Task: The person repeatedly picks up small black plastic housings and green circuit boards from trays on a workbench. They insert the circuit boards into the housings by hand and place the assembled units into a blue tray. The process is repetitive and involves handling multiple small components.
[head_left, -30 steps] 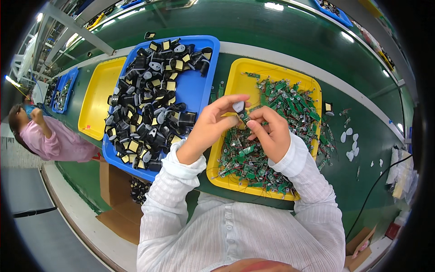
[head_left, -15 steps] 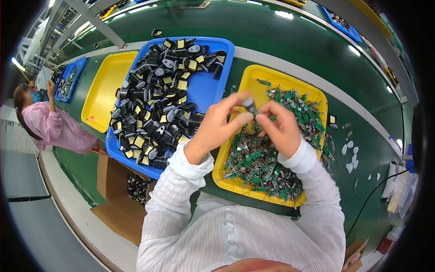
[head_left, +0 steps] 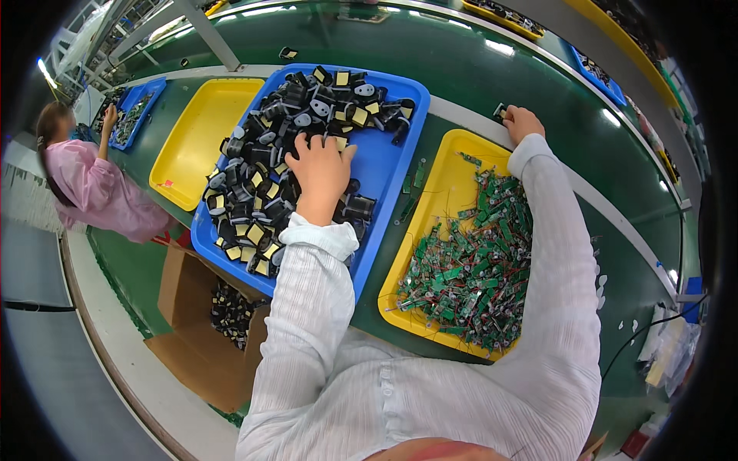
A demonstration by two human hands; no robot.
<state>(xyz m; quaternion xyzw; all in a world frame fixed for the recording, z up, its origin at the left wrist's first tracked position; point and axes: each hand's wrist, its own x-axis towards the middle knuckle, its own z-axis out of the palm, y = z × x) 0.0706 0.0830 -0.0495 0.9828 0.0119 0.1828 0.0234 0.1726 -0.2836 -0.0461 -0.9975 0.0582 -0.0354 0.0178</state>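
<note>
My left hand (head_left: 320, 170) reaches over the blue tray (head_left: 390, 165), fingers spread and resting on a heap of small black plastic housings (head_left: 257, 173). Many of these housings carry pale yellow squares or grey oval pieces. To the far right, my right hand (head_left: 525, 123) is at the pale rail beyond the yellow tray (head_left: 446, 165), its fingers closed on a small black housing (head_left: 500, 112) that is partly hidden by them. Green circuit boards with thin wires (head_left: 469, 280) fill much of that yellow tray, below my right forearm.
A second yellow tray (head_left: 196, 138) stands left of the blue one. Beyond the rail runs a green conveyor (head_left: 369, 42) with a single housing (head_left: 288, 53) on it. A cardboard box (head_left: 188, 307) holds more housings below. A person in pink (head_left: 104, 173) sits at far left.
My hands have parted from over the yellow tray. The left moved left onto the heaped housings and spread its fingers; the right went forward and right to the rail with a housing.
</note>
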